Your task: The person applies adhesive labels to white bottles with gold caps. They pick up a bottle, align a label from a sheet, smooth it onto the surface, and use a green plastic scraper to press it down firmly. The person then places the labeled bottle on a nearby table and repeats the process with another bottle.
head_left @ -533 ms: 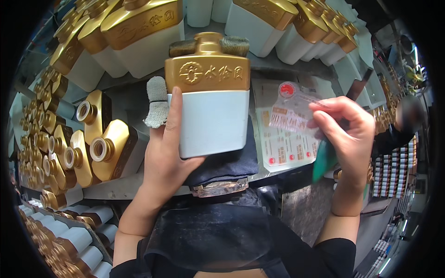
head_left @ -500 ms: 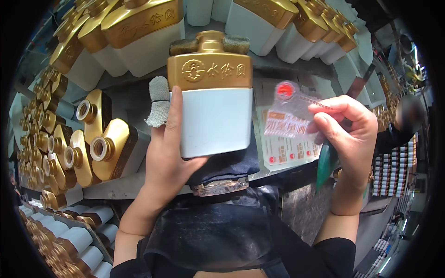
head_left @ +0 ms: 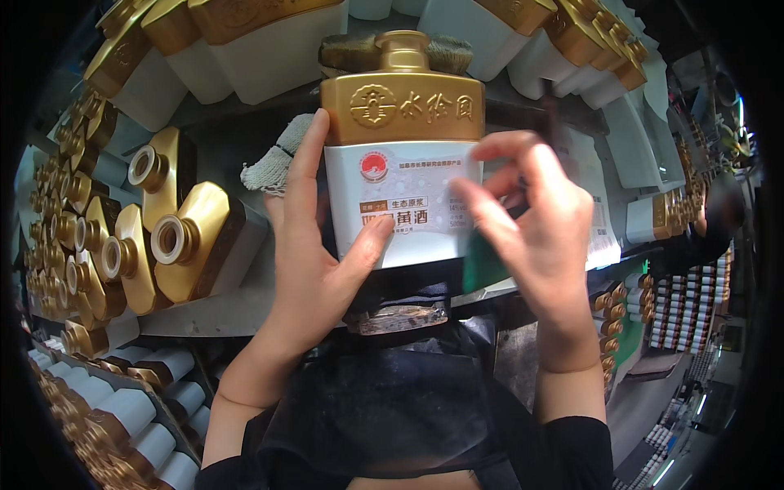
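Note:
A flat gold-and-white bottle (head_left: 402, 114) stands upright, its shoulder and neck gold with raised characters. My left hand (head_left: 314, 245) grips it from the left side, the thumb pressed on its front; white knitted cloth (head_left: 278, 159) wraps other fingers of that hand. On the white front lies a clear printed label (head_left: 416, 175) with a red round emblem. At the label's right edge is my right hand (head_left: 539, 220), thumb and forefinger apart and blurred. Below its thumb shows a green flat tool (head_left: 478, 261), carried in the same hand; its grip is hidden.
A brush-like pad (head_left: 347, 53) sits behind the bottle's neck. Gold-topped bottles (head_left: 192, 245) crowd the left, with more (head_left: 600, 45) at the back. A label sheet (head_left: 600, 212) lies on the bench to the right. Racks of bottles (head_left: 690, 298) stand farther right.
The clear label has gone from my right hand's pinch onto the bottle's white front. My right hand has moved left to the bottle, and my left thumb now presses on the front.

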`<control>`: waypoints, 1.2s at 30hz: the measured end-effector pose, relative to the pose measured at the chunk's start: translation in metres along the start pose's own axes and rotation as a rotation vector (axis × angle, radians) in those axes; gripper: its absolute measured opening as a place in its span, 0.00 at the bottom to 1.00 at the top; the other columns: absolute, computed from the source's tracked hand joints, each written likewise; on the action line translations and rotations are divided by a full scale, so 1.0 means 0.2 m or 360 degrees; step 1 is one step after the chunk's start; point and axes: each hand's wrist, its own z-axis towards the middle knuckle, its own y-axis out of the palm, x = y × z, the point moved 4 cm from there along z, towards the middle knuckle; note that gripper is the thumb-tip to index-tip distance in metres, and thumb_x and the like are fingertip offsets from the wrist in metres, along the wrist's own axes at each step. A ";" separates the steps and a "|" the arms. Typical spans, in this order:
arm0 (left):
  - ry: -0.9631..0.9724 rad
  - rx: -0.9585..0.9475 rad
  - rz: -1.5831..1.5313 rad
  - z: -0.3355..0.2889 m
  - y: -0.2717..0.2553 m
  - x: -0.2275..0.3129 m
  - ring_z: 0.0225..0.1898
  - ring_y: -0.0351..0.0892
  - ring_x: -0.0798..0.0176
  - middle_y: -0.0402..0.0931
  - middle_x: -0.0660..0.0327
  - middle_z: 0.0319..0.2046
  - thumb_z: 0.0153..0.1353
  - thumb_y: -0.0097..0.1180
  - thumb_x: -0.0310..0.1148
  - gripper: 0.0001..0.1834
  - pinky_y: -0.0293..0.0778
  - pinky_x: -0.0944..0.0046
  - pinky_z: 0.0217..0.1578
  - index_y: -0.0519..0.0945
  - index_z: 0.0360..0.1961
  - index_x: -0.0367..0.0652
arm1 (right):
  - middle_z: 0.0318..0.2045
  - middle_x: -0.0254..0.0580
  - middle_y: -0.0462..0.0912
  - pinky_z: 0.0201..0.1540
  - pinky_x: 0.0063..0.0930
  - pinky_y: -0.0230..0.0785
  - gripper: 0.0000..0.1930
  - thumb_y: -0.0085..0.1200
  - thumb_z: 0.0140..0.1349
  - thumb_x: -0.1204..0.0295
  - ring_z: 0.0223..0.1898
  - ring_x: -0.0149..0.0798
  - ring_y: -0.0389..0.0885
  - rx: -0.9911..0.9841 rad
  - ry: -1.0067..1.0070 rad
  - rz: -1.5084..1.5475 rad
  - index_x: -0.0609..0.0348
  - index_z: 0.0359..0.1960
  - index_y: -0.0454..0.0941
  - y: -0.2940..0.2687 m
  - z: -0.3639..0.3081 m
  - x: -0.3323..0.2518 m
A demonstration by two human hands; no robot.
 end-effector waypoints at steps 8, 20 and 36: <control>0.0099 0.0042 -0.0234 0.07 0.00 -0.01 0.67 0.60 0.54 0.52 0.51 0.65 0.60 0.57 0.24 0.42 0.68 0.52 0.62 0.50 0.72 0.40 | 0.21 0.25 0.68 0.29 0.11 0.60 0.37 0.68 0.51 0.72 0.24 0.19 0.66 -0.0131 0.0334 0.0649 0.65 0.63 0.66 0.08 -0.02 0.13; 0.0013 0.0065 -0.0384 0.06 0.01 0.01 0.67 0.57 0.55 0.51 0.51 0.62 0.59 0.60 0.24 0.44 0.70 0.53 0.62 0.50 0.72 0.43 | 0.18 0.29 0.67 0.27 0.19 0.62 0.42 0.69 0.50 0.65 0.23 0.22 0.67 -0.0185 0.0444 0.1019 0.63 0.66 0.63 0.11 -0.02 0.18; 0.0032 -0.0005 -0.0351 0.05 -0.01 -0.01 0.70 0.53 0.52 0.49 0.51 0.66 0.57 0.61 0.24 0.45 0.66 0.50 0.65 0.50 0.73 0.43 | 0.19 0.24 0.65 0.33 0.12 0.64 0.44 0.71 0.49 0.70 0.25 0.18 0.67 -0.0300 0.0392 0.0968 0.67 0.67 0.61 0.10 0.00 0.17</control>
